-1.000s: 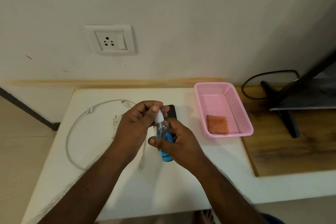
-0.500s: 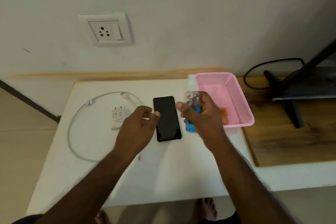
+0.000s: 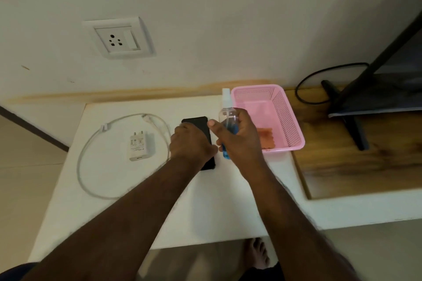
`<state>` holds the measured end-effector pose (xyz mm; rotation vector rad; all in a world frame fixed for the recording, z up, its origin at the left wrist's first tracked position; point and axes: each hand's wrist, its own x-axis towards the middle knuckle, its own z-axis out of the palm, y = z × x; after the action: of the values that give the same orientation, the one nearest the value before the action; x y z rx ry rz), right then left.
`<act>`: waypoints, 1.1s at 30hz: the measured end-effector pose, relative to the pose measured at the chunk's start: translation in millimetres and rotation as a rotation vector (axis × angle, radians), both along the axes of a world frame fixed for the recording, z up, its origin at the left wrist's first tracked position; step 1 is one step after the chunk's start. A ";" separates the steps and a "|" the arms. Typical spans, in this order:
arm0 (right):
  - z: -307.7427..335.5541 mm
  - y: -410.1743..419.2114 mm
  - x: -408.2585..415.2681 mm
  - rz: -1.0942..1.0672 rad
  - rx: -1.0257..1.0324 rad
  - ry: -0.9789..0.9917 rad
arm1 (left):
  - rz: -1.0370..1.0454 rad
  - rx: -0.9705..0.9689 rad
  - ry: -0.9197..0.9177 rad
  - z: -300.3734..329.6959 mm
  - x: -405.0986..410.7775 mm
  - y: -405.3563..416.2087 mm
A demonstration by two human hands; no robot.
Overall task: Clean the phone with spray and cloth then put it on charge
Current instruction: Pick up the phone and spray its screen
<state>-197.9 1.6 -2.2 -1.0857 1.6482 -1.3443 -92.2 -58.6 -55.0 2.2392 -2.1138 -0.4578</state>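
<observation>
Phone (image 3: 198, 123): a black slab lying flat on the white table (image 3: 127, 201), long axis running away from the person; only its far end and a strip of its near right edge show, the middle covered by the left hand.
Left hand (image 3: 191, 143): laid over the phone, knuckles up, fingers curled down onto it; whether they grip its edges or merely rest there cannot be told from this angle.
Spray bottle (image 3: 228, 118): clear body with blue liquid in its lower part and a white nozzle on top, upright, just right of the phone and just beside the basket's left wall.
Right hand (image 3: 237, 139): fingers and thumb wrapped round the bottle's body, thumb on the side nearest the phone, the nozzle standing free above the grip.
Basket (image 3: 290, 121): pink perforated plastic, right of the bottle, straddling the table's edge and the wooden top (image 3: 356, 166).
Cloth (image 3: 266, 139): orange, lying flat in the basket's near corner (partly hidden behind the right hand).
Charger (image 3: 137, 145): white plug adapter, pins pointing away, left of the phone and well apart from it.
Cable (image 3: 91, 143): white, looped round the charger, one end near the phone's far left corner.
Socket (image 3: 118, 39): white wall plate above the table, nothing plugged in.
Far right: a dark stand (image 3: 349, 116) with a black cord (image 3: 306, 80) on the wooden top.
</observation>
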 end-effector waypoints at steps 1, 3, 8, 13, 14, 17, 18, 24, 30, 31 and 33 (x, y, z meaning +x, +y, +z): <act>0.0 0.0 0.6 0.005 -0.007 0.009 | 0.023 0.008 0.012 1.0 -2.3 -1.6; 1.3 0.7 2.4 0.013 -0.018 0.009 | 0.033 0.019 0.014 2.7 -3.6 -3.4; 1.2 3.4 4.8 0.039 0.020 -0.011 | -0.008 0.070 0.002 6.0 4.9 -6.9; 4.1 1.0 5.0 0.023 0.028 -0.060 | 0.106 0.077 0.293 29.6 23.1 0.5; 4.0 0.4 6.5 0.021 0.040 -0.063 | 0.119 0.071 0.332 35.3 28.3 0.6; 4.5 0.5 12.5 0.035 0.067 -0.148 | 0.154 0.012 0.431 52.0 45.8 0.4; 4.6 1.4 14.0 0.062 0.065 -0.204 | 0.169 -0.015 0.475 56.4 52.2 1.1; -0.6 9.1 39.1 0.265 0.042 -0.165 | 0.286 -0.088 0.762 69.3 81.1 9.1; -10.9 8.1 52.0 0.124 0.053 -0.089 | 0.301 -0.036 0.702 65.0 77.9 12.3; -12.5 8.1 52.1 0.115 0.051 -0.111 | 0.294 -0.039 0.720 64.5 76.9 13.5; -14.6 8.0 51.1 0.112 0.057 -0.162 | 0.261 -0.072 0.799 62.8 79.7 15.2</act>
<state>-146.8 9.6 -16.8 -0.9940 1.4768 -1.2707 -12.6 -43.4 7.8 1.7992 -1.3880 -1.0181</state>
